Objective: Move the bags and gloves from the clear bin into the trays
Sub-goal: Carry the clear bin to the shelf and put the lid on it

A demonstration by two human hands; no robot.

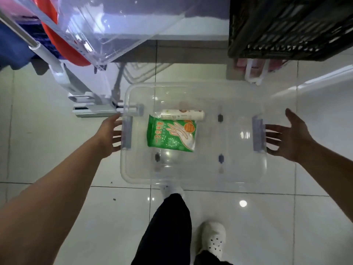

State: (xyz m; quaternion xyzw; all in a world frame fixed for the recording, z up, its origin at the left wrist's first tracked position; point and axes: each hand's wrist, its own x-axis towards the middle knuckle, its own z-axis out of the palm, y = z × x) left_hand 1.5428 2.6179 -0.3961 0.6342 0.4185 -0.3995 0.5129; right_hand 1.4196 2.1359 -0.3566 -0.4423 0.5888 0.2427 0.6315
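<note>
Inside clear bin (193,175), bag roll (182,114) lengthwise left-right; left hand (110,135), right hand (290,139) grips apart.

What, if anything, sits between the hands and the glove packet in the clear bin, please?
Nothing visible lies over the green glove packet: the clear bin has no lid on. Only its side walls stand between it and the left hand and right hand, both open beside the handles. A white roll touches the packet's far edge.
</note>
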